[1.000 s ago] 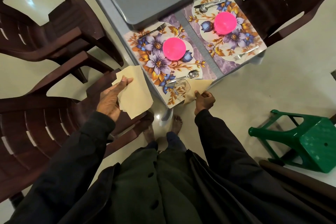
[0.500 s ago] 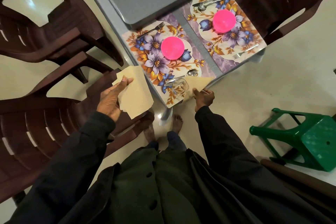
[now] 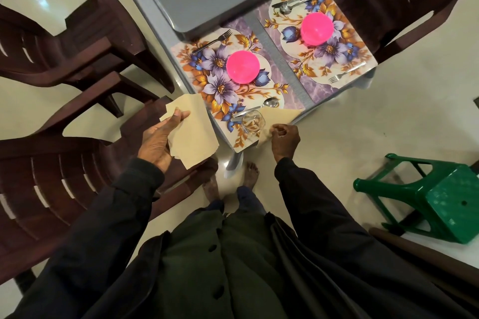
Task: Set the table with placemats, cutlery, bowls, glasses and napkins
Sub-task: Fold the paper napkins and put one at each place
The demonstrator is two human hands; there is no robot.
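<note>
My left hand (image 3: pixel 158 140) clamped on spare napkins (image 3: pixel 193 134), off table's near edge. My right hand (image 3: pixel 285 137) curled, pinching napkin (image 3: pixel 281 112) at near corner beside glass (image 3: pixel 252 122). Two settings look laid; spares probably go elsewhere.

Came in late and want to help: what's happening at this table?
A person is setting the table. Their left hand holds a stack of beige napkins just off the table's edge. Their right hand appears to pinch the edge of one napkin lying beside the glass on the near placemat. That setting already has a pink bowl, fork and spoon; the far placemat looks set too.
</note>
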